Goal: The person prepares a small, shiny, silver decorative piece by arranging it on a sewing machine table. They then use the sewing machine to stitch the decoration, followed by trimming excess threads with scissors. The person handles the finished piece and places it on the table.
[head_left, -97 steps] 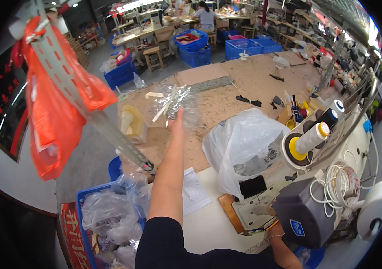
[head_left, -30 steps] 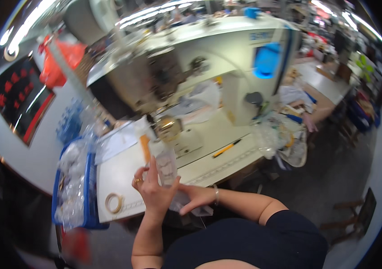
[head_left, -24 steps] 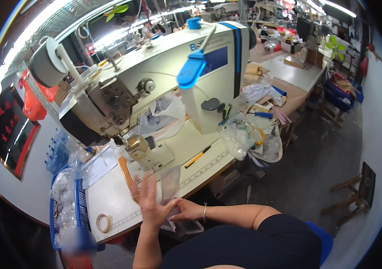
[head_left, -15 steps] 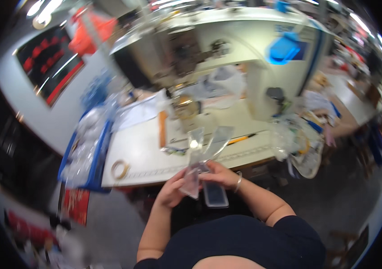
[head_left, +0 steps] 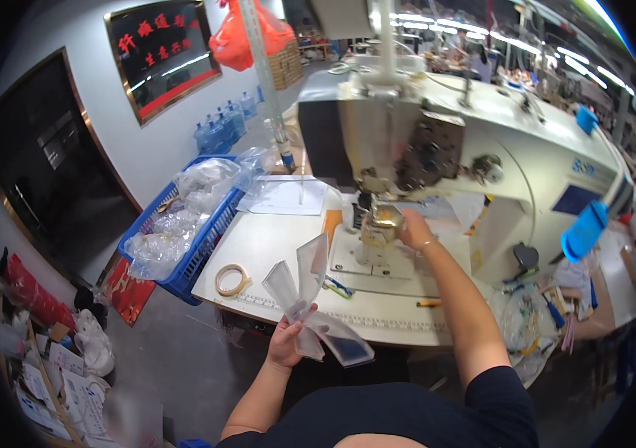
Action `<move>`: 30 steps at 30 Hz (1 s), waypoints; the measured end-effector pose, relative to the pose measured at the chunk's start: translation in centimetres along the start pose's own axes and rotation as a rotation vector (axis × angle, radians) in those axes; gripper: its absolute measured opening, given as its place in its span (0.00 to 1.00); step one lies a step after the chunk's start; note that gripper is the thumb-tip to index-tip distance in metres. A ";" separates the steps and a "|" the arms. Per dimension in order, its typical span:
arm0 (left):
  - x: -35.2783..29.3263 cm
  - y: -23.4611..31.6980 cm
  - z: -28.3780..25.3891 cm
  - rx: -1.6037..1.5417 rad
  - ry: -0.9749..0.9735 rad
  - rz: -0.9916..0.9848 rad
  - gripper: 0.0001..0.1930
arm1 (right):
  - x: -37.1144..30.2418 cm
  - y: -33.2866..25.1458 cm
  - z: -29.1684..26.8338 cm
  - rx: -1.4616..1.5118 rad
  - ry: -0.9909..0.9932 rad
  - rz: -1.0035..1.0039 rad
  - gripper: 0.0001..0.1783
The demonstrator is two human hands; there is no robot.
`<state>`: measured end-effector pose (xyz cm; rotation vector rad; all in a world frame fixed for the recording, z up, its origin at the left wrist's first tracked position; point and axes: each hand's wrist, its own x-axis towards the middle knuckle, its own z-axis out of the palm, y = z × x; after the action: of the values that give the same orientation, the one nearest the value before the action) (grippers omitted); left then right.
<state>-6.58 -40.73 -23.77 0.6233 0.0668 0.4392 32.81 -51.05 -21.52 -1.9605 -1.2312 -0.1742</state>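
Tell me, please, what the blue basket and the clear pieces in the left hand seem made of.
The blue basket: probably moulded plastic, low sheen, judging by its slots. The clear pieces: likely smooth, slightly cloudy plastic, being see-through with pale edges.

The sewing machine [head_left: 528,166] is partly hiding the right hand [head_left: 413,230], whose forearm [head_left: 467,306] is covering part of an orange pen [head_left: 428,304].

Clear plastic pieces [head_left: 312,267], fanned: were held in left hand [head_left: 286,343]. Right hand [head_left: 412,230]: was at sewing machine [head_left: 528,142]. Tape roll [head_left: 220,284]: lay flat.
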 end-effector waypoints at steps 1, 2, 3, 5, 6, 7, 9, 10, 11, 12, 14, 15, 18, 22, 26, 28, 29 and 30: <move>1.0 -0.3 0.6 0.010 0.053 0.042 0.22 | 1.8 1.6 1.8 -0.044 -0.051 -0.066 0.14; 2.0 -0.5 1.3 0.021 0.112 0.089 0.22 | 3.2 2.2 2.9 -0.088 -0.148 -0.055 0.15; 2.8 -0.3 1.5 0.036 0.182 0.137 0.21 | 4.2 2.4 3.8 -0.128 -0.252 -0.037 0.15; 4.2 0.6 0.3 0.187 0.290 0.147 0.17 | 5.1 2.6 4.4 -0.184 -0.401 -0.007 0.15; 5.0 0.9 -1.0 0.253 0.331 0.153 0.16 | 5.3 2.6 4.5 -0.199 -0.441 -0.002 0.15; 5.6 1.1 -1.9 0.319 0.370 0.155 0.15 | 5.7 2.6 4.2 -0.216 -0.471 0.000 0.15; 6.1 1.5 -1.7 0.349 0.439 0.162 0.13 | 5.9 2.5 3.9 -0.232 -0.506 -0.001 0.15; 6.2 1.3 -2.5 0.373 0.421 0.171 0.13 | 5.9 2.3 3.9 -0.238 -0.513 -0.004 0.16; 6.4 1.2 -3.1 0.399 0.393 0.180 0.13 | 5.7 2.2 3.6 -0.248 -0.508 0.000 0.16; 6.4 1.0 -3.5 0.394 0.380 0.173 0.13 | 5.4 2.1 3.5 -0.251 -0.503 0.003 0.16; 6.2 1.0 -3.9 0.392 0.352 0.163 0.13 | 5.0 2.0 2.9 -0.267 -0.488 0.006 0.16; 6.2 1.2 -3.9 0.398 0.331 0.158 0.13 | 4.7 1.8 2.9 -0.269 -0.476 0.009 0.16; 6.3 1.2 -3.9 0.354 0.279 0.123 0.16 | 4.4 1.3 2.3 -0.301 -0.443 0.009 0.17; 6.0 2.6 -4.2 0.281 0.220 0.111 0.21 | 4.3 0.4 2.5 -0.326 -0.431 0.024 0.18; 5.8 4.6 -4.1 0.200 0.118 0.062 0.26 | 4.0 0.1 1.9 -0.353 -0.454 0.060 0.19; 6.0 4.9 -4.6 0.196 0.071 0.073 0.28 | 3.5 -0.1 1.6 -0.363 -0.432 0.065 0.19; 6.1 4.8 -4.9 0.200 0.074 0.074 0.28 | 3.0 -0.4 1.4 -0.366 -0.414 0.072 0.19; 6.2 4.6 -5.2 0.203 0.077 0.075 0.28 | 2.5 -0.7 1.0 -0.378 -0.368 0.066 0.20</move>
<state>-3.66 -31.93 -24.87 0.8104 0.1631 0.5334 33.23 -48.41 -20.58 -2.4375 -1.4440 -0.0096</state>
